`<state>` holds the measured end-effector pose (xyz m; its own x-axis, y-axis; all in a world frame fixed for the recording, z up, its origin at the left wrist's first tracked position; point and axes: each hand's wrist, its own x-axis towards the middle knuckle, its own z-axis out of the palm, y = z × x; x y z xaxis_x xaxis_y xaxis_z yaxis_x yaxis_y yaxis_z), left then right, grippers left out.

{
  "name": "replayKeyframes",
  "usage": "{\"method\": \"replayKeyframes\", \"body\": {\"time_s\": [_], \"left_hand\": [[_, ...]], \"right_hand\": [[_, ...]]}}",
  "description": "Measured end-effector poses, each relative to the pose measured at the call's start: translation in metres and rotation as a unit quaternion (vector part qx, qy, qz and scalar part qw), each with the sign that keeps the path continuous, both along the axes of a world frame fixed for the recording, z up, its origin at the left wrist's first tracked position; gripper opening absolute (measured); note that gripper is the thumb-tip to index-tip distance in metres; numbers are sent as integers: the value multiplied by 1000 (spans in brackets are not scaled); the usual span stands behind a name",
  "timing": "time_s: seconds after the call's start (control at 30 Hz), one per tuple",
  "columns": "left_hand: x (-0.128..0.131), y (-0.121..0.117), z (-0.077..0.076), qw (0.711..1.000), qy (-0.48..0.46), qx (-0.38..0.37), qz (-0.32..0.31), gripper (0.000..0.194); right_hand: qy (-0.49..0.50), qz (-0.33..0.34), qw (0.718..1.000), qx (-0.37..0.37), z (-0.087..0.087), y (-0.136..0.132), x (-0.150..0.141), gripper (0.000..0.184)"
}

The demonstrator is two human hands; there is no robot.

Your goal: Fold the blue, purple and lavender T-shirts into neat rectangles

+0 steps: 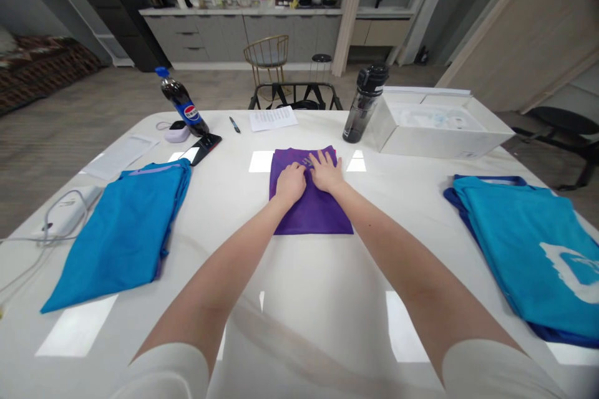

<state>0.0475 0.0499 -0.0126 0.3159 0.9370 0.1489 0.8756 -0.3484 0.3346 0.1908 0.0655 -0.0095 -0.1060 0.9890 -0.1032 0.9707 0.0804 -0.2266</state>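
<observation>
A folded purple shirt (312,218) lies flat on the white table, with a small light print near its far edge. My left hand (291,184) rests on its left part, fingers curled in and pressed together. The fingertips are hidden, so I cannot see whether cloth is pinched in them. Just to the right, my right hand (326,172) lies on the shirt by the print, its fingers spread and flat on the cloth.
Blue folded shirts (126,224) lie at left, and more blue shirts (528,243) at right. A cola bottle (185,103), phone (206,148), pen (234,125), paper (274,118), dark tumbler (362,106) and white box (435,137) stand or lie farther back. A power strip (68,215) trails cables at left.
</observation>
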Motion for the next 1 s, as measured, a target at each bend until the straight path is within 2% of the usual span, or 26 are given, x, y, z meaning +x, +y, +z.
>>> {"method": "replayKeyframes", "body": {"time_s": [0.07,0.2,0.3,0.4,0.67,0.8,1.0], "left_hand": [[5,-17,-3,999,-27,-13,39,44],[-5,-49,-16,999,-15,4,33,50],[-17,-65,-23,999,7,13,45,57],[-24,-78,-25,999,24,19,41,61],[-19,-114,-22,999,23,34,11,54],[-23,-131,-24,999,20,17,44,61],[-44,-157,-20,999,45,-9,29,66]], "right_hand": [[35,23,999,19,-2,-21,-7,59],[20,11,999,46,-15,-66,-11,58],[2,-18,998,56,-18,-90,-5,61],[-1,-42,997,58,-15,-107,-1,63],[0,-116,993,36,-14,-149,-17,65],[-10,-92,995,41,-13,-167,-13,68],[-19,-70,996,51,-14,-192,18,69]]}}
